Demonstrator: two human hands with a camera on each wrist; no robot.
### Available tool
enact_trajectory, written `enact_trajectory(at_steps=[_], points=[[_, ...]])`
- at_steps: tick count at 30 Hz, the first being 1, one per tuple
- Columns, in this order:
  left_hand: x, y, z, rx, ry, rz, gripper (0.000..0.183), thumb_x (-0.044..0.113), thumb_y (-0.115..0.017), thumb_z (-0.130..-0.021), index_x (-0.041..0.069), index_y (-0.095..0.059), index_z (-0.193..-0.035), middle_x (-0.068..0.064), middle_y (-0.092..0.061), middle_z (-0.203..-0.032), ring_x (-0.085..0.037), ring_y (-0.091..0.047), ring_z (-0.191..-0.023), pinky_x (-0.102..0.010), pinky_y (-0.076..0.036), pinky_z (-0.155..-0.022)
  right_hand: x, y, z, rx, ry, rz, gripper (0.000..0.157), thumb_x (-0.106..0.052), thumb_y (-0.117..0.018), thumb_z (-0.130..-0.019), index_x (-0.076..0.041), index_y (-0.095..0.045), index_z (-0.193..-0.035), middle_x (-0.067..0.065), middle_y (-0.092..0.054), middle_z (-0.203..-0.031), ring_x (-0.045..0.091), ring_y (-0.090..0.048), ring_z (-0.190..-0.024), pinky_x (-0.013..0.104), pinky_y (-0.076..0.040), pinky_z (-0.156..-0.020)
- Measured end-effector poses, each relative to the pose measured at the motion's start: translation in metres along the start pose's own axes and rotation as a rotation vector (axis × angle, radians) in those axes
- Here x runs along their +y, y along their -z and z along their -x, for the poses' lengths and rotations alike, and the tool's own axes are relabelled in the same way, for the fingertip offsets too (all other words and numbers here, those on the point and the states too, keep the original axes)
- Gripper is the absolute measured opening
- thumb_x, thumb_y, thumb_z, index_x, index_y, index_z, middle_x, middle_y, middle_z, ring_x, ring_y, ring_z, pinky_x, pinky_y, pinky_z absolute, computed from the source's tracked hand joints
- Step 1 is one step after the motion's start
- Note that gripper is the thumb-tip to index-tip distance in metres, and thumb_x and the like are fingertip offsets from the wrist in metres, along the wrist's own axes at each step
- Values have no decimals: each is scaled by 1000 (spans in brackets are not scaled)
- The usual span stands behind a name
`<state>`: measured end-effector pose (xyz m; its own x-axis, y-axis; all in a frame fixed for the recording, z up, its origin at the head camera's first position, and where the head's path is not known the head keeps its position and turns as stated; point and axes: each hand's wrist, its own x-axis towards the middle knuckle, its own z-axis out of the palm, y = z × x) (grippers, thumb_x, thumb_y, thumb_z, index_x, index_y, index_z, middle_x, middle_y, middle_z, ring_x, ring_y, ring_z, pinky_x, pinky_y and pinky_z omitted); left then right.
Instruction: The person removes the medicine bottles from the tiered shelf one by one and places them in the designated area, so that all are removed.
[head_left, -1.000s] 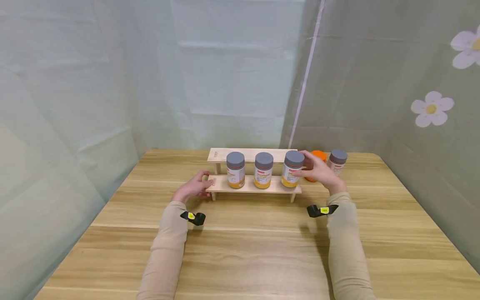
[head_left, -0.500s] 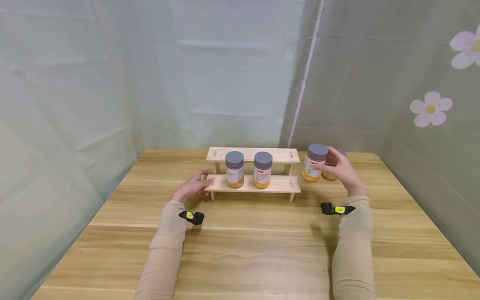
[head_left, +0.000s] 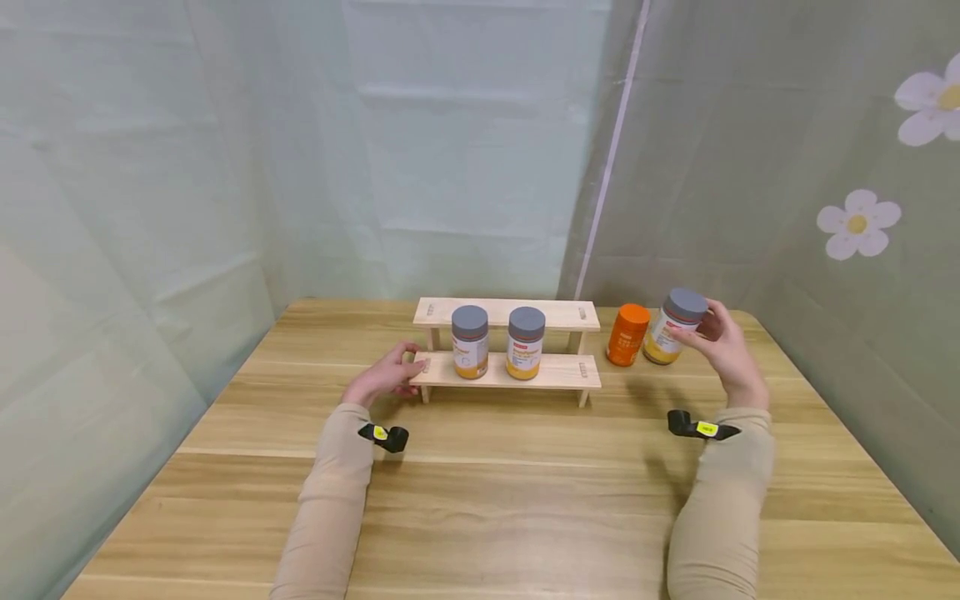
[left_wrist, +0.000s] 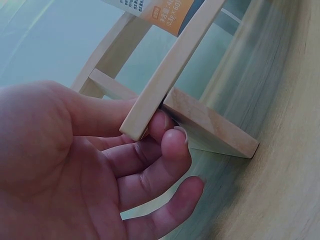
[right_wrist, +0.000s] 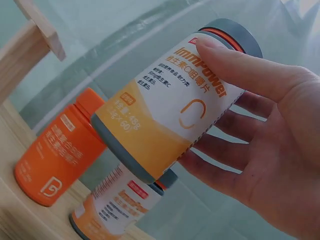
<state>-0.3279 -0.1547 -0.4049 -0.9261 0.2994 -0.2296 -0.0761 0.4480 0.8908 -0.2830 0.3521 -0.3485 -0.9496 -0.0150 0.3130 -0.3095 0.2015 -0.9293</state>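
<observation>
My left hand (head_left: 384, 377) pinches the left end of the lower board of a two-tier wooden rack (head_left: 555, 372). In the left wrist view the thumb lies over the board (left_wrist: 172, 67) and the fingers curl beneath it. Two grey-lidded supplement bottles, one to the left (head_left: 470, 343) and one nearer the middle (head_left: 525, 343), stand on that lower tier. Right of the rack, my right hand (head_left: 723, 346) grips a third grey-lidded supplement bottle (right_wrist: 170, 100), tilted and raised off the table, thumb on its label and fingers behind it.
An orange bottle (head_left: 627, 335) stands on the table between the rack and my right hand. Beside it, another grey-lidded bottle (right_wrist: 117, 205) shows in the right wrist view, hidden behind the held one from the head. A curtain (head_left: 480, 150) hangs behind the table (head_left: 510, 500).
My right hand has lifted the third bottle off the rack's lower right end and carried it rightward past the orange bottle. My left hand has kept its hold on the rack.
</observation>
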Motion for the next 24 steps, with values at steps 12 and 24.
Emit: enact_trajectory(at_steps=[12, 24], points=[[-1, -1, 0, 5, -7, 4, 49, 20, -44, -103, 2, -22, -144, -5, -54, -86, -10, -57, -65, -26, -51, -67, 20, 16, 5, 69, 42, -124, 51, 3, -64, -90, -22, -48, -132, -14, -52, -119, -2, -51, -108, 8, -42, -85], [-1, 0, -2, 3, -14, 1, 51, 20, -44, -103, 1, -21, -144, -6, -55, -89, -10, -56, -66, -27, -51, -67, 42, 29, 8, 109, -78, 211, 66, -20, -64, -94, -15, -32, -151, -27, -39, -120, -3, -41, -113, 6, -38, -82]])
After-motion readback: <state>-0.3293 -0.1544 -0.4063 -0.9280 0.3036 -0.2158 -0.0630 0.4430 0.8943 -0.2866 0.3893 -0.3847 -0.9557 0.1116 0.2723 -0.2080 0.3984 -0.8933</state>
